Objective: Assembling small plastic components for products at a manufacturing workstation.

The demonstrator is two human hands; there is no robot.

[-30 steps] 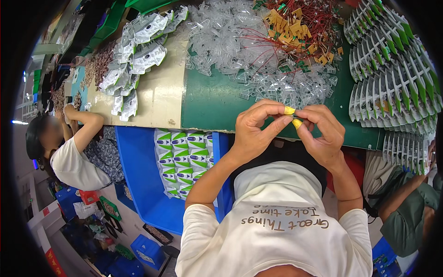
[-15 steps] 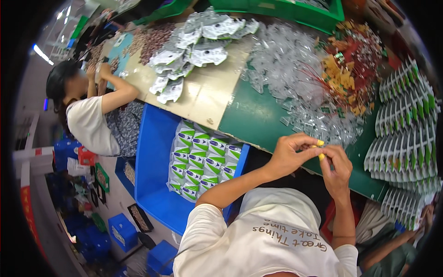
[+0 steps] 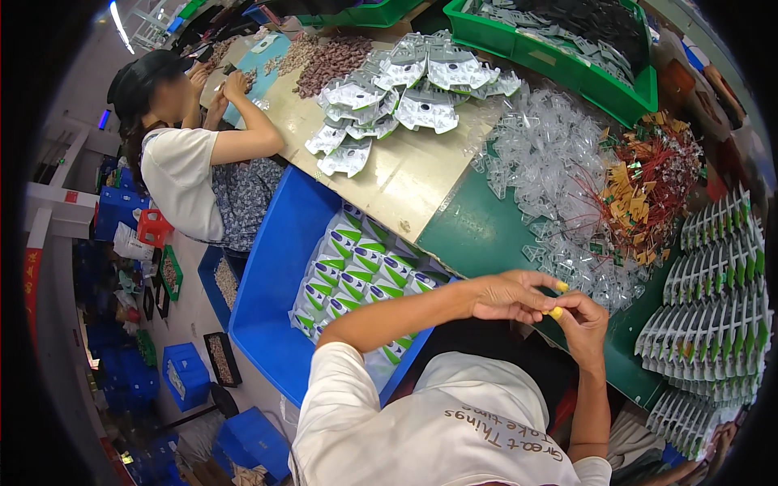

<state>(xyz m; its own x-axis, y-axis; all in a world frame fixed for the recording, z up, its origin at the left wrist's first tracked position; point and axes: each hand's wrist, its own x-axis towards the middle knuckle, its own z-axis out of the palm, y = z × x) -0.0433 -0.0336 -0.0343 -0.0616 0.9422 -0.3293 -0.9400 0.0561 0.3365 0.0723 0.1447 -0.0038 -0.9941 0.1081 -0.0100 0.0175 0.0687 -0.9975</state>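
My left hand (image 3: 512, 297) and my right hand (image 3: 585, 320) meet over the near edge of the green work surface (image 3: 462, 227). Both have fingers bent into a pinch, their tips almost touching. Yellow coverings sit on two fingertips, one on a left-hand finger (image 3: 562, 287) and one between the hands (image 3: 555, 313), apparently on my right thumb. Anything gripped is too small or hidden to name. Just beyond the hands lies a heap of clear plastic parts (image 3: 551, 154). Beside it is a tangle of red wires with orange-yellow pieces (image 3: 636, 190).
White-and-green shells (image 3: 429, 77) are piled on the beige board; similar ones stand in rows (image 3: 705, 300) at the right. A blue bin (image 3: 267, 283) holds packed white, green and purple pieces. Green trays (image 3: 559, 69) line the back. Another person (image 3: 178, 154) works at the left.
The whole view has shifted, so the table and bins sit differently. My hands stay together, lower in the picture; the left-hand finger with the yellow tip is now farther from the other yellow tip.
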